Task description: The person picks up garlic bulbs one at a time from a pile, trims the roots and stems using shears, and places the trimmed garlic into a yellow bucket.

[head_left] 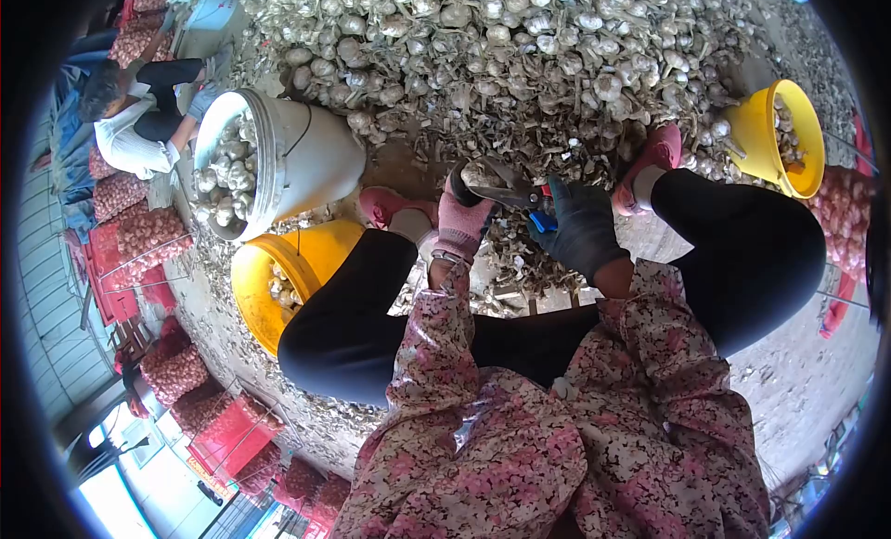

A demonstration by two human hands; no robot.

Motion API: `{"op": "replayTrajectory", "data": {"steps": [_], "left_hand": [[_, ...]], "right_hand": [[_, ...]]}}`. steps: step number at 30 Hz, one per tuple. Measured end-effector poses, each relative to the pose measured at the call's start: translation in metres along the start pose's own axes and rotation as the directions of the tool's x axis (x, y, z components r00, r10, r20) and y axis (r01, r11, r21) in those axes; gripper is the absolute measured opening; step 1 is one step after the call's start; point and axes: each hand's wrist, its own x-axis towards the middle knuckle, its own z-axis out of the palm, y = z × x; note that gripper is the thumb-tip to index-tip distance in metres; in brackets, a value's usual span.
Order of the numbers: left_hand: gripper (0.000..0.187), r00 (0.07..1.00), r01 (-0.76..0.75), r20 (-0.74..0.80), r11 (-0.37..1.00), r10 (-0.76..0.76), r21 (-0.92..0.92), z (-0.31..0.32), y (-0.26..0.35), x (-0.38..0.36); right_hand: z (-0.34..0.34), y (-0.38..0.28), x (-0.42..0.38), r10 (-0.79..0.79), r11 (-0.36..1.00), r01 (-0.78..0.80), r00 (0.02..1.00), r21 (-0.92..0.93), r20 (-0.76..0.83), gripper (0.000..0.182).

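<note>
My left hand [460, 220], in a pink glove with dark fingertips, is closed around a garlic bulb [482, 175] between my knees. In my dark-gloved right hand [587, 225] is a pair of pruning shears [513, 197] with blue and red on the handles. Their blades point left and reach right up to the bulb, overlapping it in this view. Below the shears, dry trimmings and cut stalks [522, 251] cover the ground between my feet. Part of the bulb is hidden by the fingers of my left hand.
A large heap of garlic [520, 47] spreads ahead. On the left stand a white bucket [320, 154] of bulbs and a yellow bucket [329, 247]; another yellow bucket [756, 131] tilts at right. A person [139, 112] sits far left near filled red net sacks [153, 237].
</note>
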Motion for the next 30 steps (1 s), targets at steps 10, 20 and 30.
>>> {"op": "replayTrajectory", "data": {"steps": [10,20,30], "left_hand": [[0.065,0.996,-0.068,0.089,0.688,0.004,0.722,0.018,0.037,-0.034],[0.055,0.954,0.038,0.300,0.998,-0.021,-0.053,0.008,-0.007,-0.029],[0.025,0.921,0.375,0.368,0.550,-0.129,-0.746,-0.008,0.035,-0.028]], "right_hand": [[0.016,0.009,-0.019,0.053,0.996,-0.071,0.957,0.053,0.285,0.058],[0.051,0.039,0.006,0.298,0.909,-0.403,0.809,0.108,0.507,0.042],[0.046,-0.003,-0.033,0.098,0.676,-0.235,0.968,0.699,0.231,0.051]]}}
